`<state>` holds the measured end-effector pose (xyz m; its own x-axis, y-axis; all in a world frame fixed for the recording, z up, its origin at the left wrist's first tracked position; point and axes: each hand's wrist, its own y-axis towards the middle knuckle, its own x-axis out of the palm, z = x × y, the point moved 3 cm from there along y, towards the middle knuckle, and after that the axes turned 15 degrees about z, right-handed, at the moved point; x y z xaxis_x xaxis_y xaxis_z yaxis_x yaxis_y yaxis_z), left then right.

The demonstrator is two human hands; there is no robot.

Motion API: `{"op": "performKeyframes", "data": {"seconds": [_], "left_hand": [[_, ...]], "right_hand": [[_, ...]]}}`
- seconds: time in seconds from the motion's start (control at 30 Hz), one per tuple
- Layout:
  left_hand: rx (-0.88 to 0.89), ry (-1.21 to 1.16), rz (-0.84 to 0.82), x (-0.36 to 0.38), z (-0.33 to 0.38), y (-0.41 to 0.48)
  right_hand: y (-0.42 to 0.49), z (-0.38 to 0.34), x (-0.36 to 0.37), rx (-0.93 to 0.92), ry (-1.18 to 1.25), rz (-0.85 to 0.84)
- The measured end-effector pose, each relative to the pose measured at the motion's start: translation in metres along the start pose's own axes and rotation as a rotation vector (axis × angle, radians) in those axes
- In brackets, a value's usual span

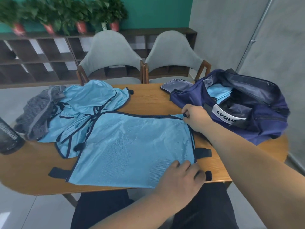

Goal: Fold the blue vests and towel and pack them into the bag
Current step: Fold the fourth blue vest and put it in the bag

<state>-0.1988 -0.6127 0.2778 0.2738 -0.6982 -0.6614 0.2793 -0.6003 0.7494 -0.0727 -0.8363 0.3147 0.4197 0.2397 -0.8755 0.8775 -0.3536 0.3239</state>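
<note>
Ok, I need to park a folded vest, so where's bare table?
Bare wood lies near-left, between the bottle and the flat vest, and at the far edge between the vest pile and the bag. Crowded: the towel at left rear, the bag on the right.

Both bare forearms enter from lower right. The right grip (195, 117), centre right, pinches the blue vest (132, 146) at its far corner; the left grip (179, 178), lower centre, curls over its near corner.
</note>
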Motion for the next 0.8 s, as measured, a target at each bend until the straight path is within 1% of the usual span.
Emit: {"op": "performKeyframes", "data": {"seconds": [0.1,0.2,0.3,0.37,0.53,0.67,0.8], "left_hand": [[-0.034,-0.012,-0.011,0.004,0.0,0.0],[0.022,0.016,-0.064,0.004,0.013,-0.005],[0.057,0.035,-0.091,0.002,0.02,-0.006],[0.077,0.045,-0.076,0.001,0.022,-0.006],[0.081,0.008,0.035,-0.007,0.024,0.0],[-0.043,-0.122,0.088,-0.013,0.021,0.011],[-0.294,-0.325,0.121,-0.032,0.021,0.023]], "right_hand": [[0.0,0.003,-0.002,-0.006,0.028,-0.037],[-0.003,0.002,0.0,-0.034,0.035,-0.104],[-0.002,0.002,0.002,-0.017,0.009,-0.065],[0.0,0.002,0.001,0.0,-0.001,-0.05],[0.006,0.0,-0.015,0.032,-0.028,-0.01],[0.012,0.004,-0.033,0.055,-0.072,0.008],[0.014,0.011,-0.052,0.116,-0.079,0.058]]}}
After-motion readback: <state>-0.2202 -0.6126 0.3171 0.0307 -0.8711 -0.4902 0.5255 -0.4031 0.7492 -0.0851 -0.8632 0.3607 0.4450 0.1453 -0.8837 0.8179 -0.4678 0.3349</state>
